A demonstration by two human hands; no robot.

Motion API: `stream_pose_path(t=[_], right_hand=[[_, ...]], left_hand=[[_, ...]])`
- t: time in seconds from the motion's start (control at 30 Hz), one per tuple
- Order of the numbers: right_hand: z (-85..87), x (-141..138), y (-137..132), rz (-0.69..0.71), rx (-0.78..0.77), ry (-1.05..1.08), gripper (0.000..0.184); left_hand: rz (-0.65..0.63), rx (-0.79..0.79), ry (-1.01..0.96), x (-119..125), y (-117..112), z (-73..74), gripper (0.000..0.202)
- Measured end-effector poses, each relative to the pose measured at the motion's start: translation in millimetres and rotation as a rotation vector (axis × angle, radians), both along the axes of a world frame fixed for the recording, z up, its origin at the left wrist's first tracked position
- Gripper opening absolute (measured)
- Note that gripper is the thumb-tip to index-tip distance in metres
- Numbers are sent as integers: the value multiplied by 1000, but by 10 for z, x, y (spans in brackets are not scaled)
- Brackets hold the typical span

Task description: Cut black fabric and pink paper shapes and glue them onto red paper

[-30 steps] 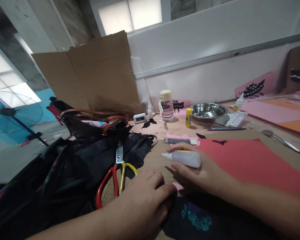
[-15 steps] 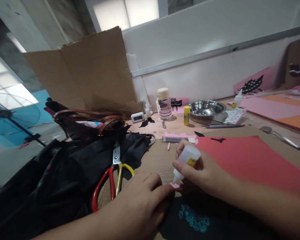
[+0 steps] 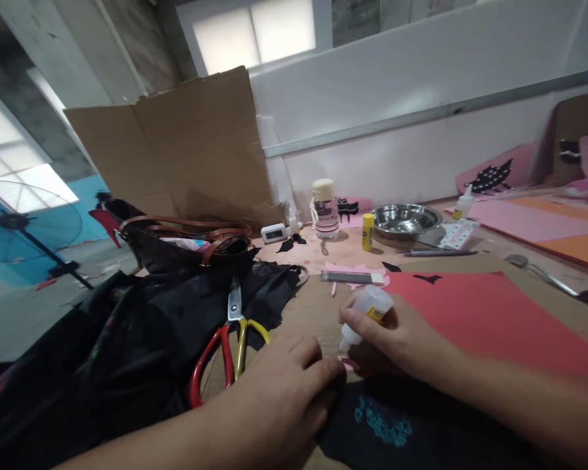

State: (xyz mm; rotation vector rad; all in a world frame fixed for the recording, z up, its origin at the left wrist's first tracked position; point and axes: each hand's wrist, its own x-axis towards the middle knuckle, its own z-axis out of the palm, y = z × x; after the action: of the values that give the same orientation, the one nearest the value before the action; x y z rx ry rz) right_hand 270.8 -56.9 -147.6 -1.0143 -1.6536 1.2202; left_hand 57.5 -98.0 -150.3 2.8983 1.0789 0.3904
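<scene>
My right hand (image 3: 396, 333) is wrapped around a white glue bottle (image 3: 374, 301) with a yellow label, its nozzle tilted downward. Just under the nozzle lies a small pink paper piece (image 3: 349, 363). At its left edge, the fingertips of my left hand (image 3: 289, 385) hold the piece; the other fingers are curled and partly hidden. Below both hands is black cloth (image 3: 350, 434) with a teal embroidered patch. Scissors (image 3: 234, 313) with red and yellow handles rest on dark fabric, left of my left hand. Red paper (image 3: 475, 307) lies right of the bottle.
A glue stick (image 3: 367, 232), a steel bowl (image 3: 406, 222) and a drinking bottle (image 3: 325, 210) stand farther back. A small ruler-like strip (image 3: 351, 278) lies ahead of my hands. On the left is a bag (image 3: 186, 238); a cardboard sheet (image 3: 186, 150) leans behind.
The view has shifted slightly, so the scene sits a little lower and to the right. The glue bottle's nozzle has risen slightly off the pink piece. My left hand keeps its place on it.
</scene>
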Motion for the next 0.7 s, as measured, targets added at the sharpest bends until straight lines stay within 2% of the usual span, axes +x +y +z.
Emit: stream_pose_path(t=[0.13, 0.2, 0.7], right_hand=[[94, 13, 3, -1, 158, -55, 32], [135, 16, -1, -7, 190, -78, 29], [133, 24, 0, 19, 130, -89, 32]], left_hand=[[-7, -3, -12, 3, -6, 13, 22], [-10, -6, -14, 3, -10, 19, 22], [-4, -16, -23, 1, -2, -8, 23]])
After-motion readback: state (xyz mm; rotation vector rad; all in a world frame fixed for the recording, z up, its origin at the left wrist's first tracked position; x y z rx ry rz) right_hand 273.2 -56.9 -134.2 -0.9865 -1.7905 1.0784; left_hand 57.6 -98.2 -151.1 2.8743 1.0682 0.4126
